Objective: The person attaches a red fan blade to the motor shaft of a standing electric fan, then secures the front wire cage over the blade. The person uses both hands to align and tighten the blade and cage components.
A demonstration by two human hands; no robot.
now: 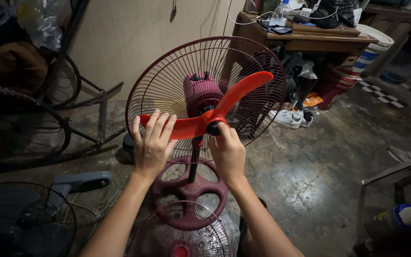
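Up close, the left hand (152, 143) lay flat with its fingers spread and curled over the left lobe of a glossy red plastic fan blade (205, 116), pressing on its smooth, curved surface. The right hand (228, 154) was closed around the small black cap (213, 127) at the blade's hub, thumb and fingers pinched on it. The blade sat on the front of a maroon motor housing (200, 90), a rounded plastic body with two dark knobs on top, and one long lobe swept up to the right in a tapering curve.

Behind the blade stood the rear guard (167, 81), a round dish of thin maroon wire ribs radiating from the motor. A slim dark pole (194, 162) ran down from the motor to a round maroon base (191, 190) with large cut-out holes, resting on a mottled, stained concrete floor (310, 166). Just in front of the base lay a second wire grille (181, 238), face up, with a red centre disc.

At lower left stood a dark wire fan (22, 219) with a grey plastic neck. A wooden table (310, 38) with clutter on top stood at the back, white sneakers (288, 119) lay on the floor near it, and a white bucket (374, 45) sat beside it.
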